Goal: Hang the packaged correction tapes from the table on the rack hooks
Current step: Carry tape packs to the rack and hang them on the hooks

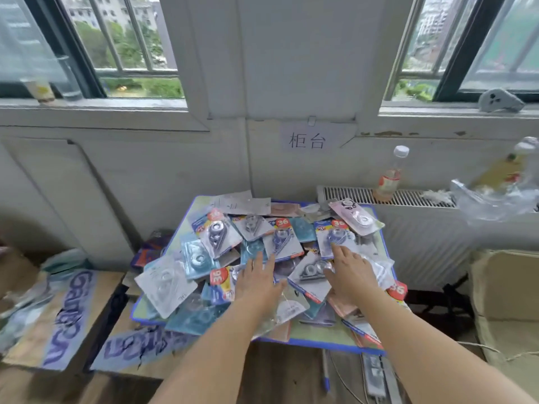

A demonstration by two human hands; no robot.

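A heap of packaged correction tapes (221, 237) in blister cards, blue, pink and clear, covers a small table with a blue rim (306, 342). Both my hands reach over the heap with straight fingers. My left hand (256, 282) lies flat on the packs near the middle. My right hand (351, 272) lies flat on the packs to the right, its fingertips at a pack with a red 36 label (335, 237). Neither hand grips a pack. No rack or hooks are in view.
Cardboard boxes (67, 313) with purple lettering stand left of the table. A white radiator (420, 225) with a drink bottle (389, 176) and a clear plastic bag (495, 196) on top lies behind right. A wall with a paper sign (306, 139) and windows rises behind.
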